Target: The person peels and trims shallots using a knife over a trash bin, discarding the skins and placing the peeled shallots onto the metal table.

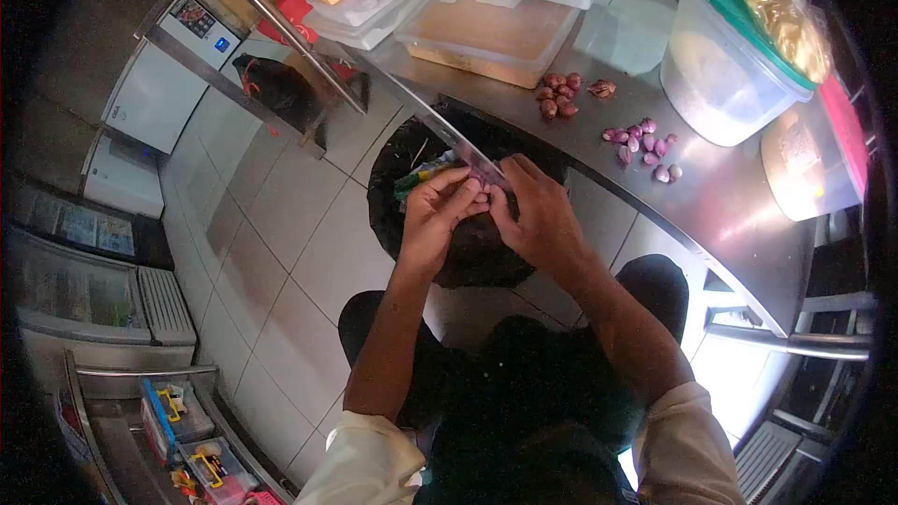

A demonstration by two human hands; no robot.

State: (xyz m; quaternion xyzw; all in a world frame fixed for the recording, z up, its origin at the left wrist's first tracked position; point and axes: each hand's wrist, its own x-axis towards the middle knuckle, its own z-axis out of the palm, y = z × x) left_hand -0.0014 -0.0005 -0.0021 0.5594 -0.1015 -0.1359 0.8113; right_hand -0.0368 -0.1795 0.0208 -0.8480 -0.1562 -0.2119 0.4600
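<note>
At centre, a small purple shallot (480, 186) is gripped by fingers of left hand (438, 213) and right hand (543, 215) — upper right, glossy purple shallots (634, 144) are peeled, papery brown shallots (558, 95) unpeeled.

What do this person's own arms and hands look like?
The left hand and right hand are ordinary human hands, with no gloves visible. The forearms are bare, with no watch, cables or markings to see. Loose, pale cream sleeves end near the elbows.
</note>
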